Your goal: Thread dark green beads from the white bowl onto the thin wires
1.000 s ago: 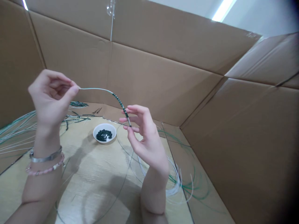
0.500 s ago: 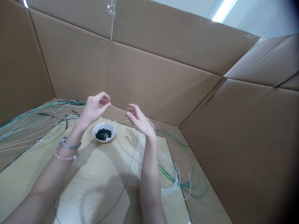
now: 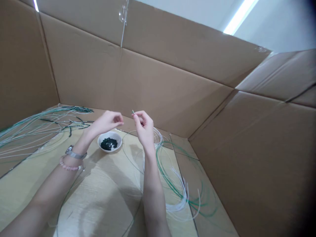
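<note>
Cord (image 3: 133,112) pokes up from right fingers (image 3: 136,116) pinching it near its tip.

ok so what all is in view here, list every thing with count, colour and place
bowl: 1, white, on the tabletop near the left hand
beads: too many to count, dark, in the bowl
beaded pieces: several, dark, far left
left strands: many, white and green, far left
white strands: many, looped, right side
green strands: several, beside the white ones
tabletop: 1, pale yellow, below
cardboard walls: several panels, brown, around
bright strips: 2, white, top
wristband: 1, silver, left wrist
bracelet: 1, pink, left forearm
left hand: 1, bare, above the bowl's far side
right hand: 1, bare, pinching a thin strand, pale green
</note>
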`<state>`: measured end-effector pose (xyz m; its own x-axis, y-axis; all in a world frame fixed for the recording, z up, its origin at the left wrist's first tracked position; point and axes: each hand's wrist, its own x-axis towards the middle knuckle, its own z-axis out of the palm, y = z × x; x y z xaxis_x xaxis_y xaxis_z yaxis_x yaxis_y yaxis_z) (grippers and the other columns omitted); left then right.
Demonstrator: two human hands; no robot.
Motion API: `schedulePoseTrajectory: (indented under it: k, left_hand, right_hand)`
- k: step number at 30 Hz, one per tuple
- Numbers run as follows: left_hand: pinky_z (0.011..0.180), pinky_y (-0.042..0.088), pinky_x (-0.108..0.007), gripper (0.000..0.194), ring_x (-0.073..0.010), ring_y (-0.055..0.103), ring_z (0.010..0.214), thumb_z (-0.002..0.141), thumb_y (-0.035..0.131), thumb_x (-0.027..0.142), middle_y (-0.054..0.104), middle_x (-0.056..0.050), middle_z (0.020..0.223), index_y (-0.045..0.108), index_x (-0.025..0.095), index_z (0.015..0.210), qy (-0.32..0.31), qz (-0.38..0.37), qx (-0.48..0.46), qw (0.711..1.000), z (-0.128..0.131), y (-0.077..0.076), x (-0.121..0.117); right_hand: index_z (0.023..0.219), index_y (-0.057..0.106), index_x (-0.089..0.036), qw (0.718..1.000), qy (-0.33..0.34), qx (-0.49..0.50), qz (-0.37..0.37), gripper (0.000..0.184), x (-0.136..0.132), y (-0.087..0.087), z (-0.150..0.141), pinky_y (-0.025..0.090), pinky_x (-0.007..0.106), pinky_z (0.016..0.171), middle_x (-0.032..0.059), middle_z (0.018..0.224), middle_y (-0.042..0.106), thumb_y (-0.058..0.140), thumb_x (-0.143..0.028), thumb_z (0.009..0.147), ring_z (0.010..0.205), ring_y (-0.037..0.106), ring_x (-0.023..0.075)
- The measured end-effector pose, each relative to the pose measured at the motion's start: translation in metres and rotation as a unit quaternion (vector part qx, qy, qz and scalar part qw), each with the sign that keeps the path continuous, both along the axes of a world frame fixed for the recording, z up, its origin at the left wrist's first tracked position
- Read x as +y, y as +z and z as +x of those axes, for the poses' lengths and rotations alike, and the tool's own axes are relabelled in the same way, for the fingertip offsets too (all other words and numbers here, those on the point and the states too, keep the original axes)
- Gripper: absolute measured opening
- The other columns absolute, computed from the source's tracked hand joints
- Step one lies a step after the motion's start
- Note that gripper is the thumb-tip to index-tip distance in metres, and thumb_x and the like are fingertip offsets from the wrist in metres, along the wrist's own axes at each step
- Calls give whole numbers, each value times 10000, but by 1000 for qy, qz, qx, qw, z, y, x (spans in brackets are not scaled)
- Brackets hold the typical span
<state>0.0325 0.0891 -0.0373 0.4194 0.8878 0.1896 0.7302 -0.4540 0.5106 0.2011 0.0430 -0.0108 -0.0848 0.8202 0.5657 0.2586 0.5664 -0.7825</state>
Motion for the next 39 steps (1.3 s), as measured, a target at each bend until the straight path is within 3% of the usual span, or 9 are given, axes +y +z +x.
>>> schedulePoseTrajectory:
  k: [3, 7, 14, 20, 26, 32, 36, 37, 39]
  left_hand:
    - [739, 538, -341, 206, -160, 634, 784, 855, 601, 307, 662, -56, 877, 629, 115, 922, -25, -127, 131, 983, -1, -21, 15]
    - [785, 541, -371, 277, -186, 617, 924, 892, 555, 315, 613, -80, 1085, 583, 140, 1104, -19, -218, 231, 948, 20, -48, 25]
    - [823, 531, -394, 303, -207, 606, 979, 883, 568, 311, 598, -93, 1128, 571, 141, 1134, 11, -210, 244, 947, 47, -67, 23]
    - [835, 524, -391, 307, -226, 598, 1011, 872, 584, 314, 594, -85, 1134, 577, 146, 1130, 8, -166, 215, 962, 44, -70, 17]
    - [805, 535, -382, 289, -195, 611, 954, 888, 560, 313, 604, -88, 1113, 576, 145, 1123, -20, -147, 155, 977, 34, -58, 20]
    - [764, 543, -311, 197, -167, 657, 807, 859, 569, 295, 690, -59, 837, 646, 114, 861, -46, -24, -93, 994, 13, -17, 8]
    - [777, 559, -290, 237, -186, 667, 928, 866, 493, 345, 702, -83, 995, 616, 154, 936, -22, 85, -285, 954, 11, 16, -28]
    - [746, 569, -284, 212, -181, 672, 913, 849, 514, 349, 708, -69, 979, 619, 174, 906, -19, 112, -340, 934, 12, 22, -39]
    - [679, 584, -279, 96, -172, 686, 811, 758, 639, 292, 721, -31, 847, 643, 200, 786, -26, 164, -482, 860, 15, 31, -60]
  right_hand:
    - [851, 491, -223, 1000, -2, 14, -4, 161, -5, 2, -2, 179, 210, 431, -101, 497, 290, 495, -383, 870, 424, 207, 57]
    - [877, 480, -227, 1000, 1, 16, -2, 166, -12, 5, -2, 178, 207, 423, -108, 488, 275, 494, -391, 871, 410, 192, 54]
    - [807, 468, -219, 1000, 1, 15, 18, 168, -20, 9, -1, 218, 200, 448, -102, 509, 286, 509, -371, 867, 442, 233, 55]
    - [742, 568, -193, 998, -31, 8, 46, 130, -22, 11, -2, 300, 200, 495, -37, 651, 503, 584, -307, 802, 572, 424, 74]
    - [731, 654, -202, 998, -46, -1, 52, 137, -24, 11, -1, 259, 224, 483, -32, 633, 562, 614, -317, 795, 516, 343, 69]
    - [759, 684, -207, 998, -35, 11, 56, 111, -34, 16, -2, 260, 213, 468, -24, 646, 597, 640, -306, 780, 514, 363, 62]
    - [746, 677, -200, 998, -26, 26, 59, 111, -45, 21, -6, 243, 203, 442, -28, 629, 593, 635, -297, 780, 481, 324, 50]
    - [735, 670, -196, 997, -26, 32, 59, 119, -48, 21, -8, 241, 201, 436, -29, 618, 589, 634, -301, 780, 476, 321, 50]
    - [710, 656, -190, 997, -25, 43, 60, 139, -54, 23, -12, 244, 199, 426, -31, 597, 579, 635, -309, 778, 468, 324, 50]
